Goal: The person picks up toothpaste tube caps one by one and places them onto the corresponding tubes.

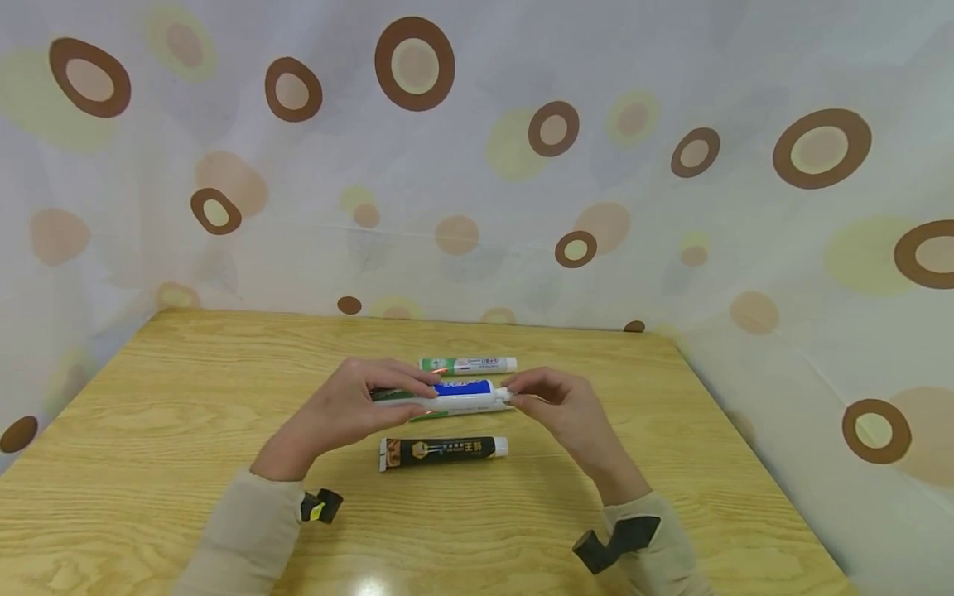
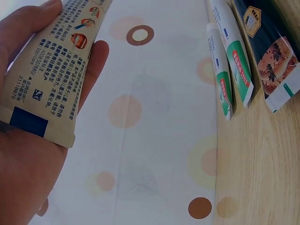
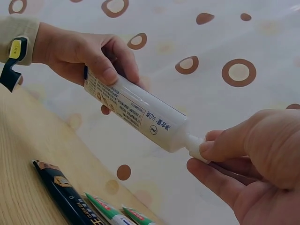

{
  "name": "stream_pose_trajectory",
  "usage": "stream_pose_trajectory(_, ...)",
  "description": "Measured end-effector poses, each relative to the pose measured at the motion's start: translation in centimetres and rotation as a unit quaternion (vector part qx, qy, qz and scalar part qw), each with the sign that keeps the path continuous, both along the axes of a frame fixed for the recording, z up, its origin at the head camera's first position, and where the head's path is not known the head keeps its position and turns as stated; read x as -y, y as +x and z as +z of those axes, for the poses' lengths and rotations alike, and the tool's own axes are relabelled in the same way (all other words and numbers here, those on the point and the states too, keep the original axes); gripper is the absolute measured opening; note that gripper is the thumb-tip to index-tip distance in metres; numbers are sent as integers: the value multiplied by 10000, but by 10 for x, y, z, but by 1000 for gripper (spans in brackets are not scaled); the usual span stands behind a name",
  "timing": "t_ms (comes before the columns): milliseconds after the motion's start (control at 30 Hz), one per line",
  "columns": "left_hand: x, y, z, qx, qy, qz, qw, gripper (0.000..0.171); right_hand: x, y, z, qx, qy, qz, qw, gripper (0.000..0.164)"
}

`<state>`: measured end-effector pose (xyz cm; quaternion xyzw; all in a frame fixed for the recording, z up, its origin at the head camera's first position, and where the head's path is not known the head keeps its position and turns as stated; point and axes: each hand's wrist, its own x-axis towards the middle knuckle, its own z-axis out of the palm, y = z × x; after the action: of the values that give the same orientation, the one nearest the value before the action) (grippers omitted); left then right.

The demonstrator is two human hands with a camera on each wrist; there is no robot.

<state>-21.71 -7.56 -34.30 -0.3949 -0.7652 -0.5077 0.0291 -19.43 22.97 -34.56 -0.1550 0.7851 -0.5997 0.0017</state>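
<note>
My left hand grips a white toothpaste tube with a blue panel, held above the table with its nozzle end to the right. Printed text covers the side of the tube seen in both wrist views. My right hand pinches the small white cap at the nozzle between thumb and fingers. A narrow neck shows between tube and cap; whether the cap is still threaded on, I cannot tell. The tube's crimped end is hidden by the left hand in the head view.
On the wooden table lie a black toothpaste tube nearest me and a green-and-white toothpaste tube at the back. Another green-and-white tube lies between them, partly hidden beneath the held one. A patterned cloth stands behind.
</note>
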Motion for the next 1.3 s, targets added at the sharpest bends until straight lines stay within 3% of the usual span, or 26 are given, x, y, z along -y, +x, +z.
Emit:
stream_pose_trajectory(367, -1, 0, -3, -11, -33, 31, 10000, 19, 3, 0, -1, 36, 120, 6, 9999, 15)
stream_pose_trajectory(700, -2, 0, -3, 79, -66, 36, 9999, 19, 1, -1, -1, 434, -222, 136, 9987, 22)
stream_pose_trajectory(1000, -2, 1, -4, 178, -117, 38, 9998, 19, -4, 1, 2, 46, 428, 152, 9990, 21)
stream_pose_trajectory(1300, -1, 1, -3, 201, -25, 41, 9998, 18, -2, 1, 2, 270, -83, 330, 9991, 20)
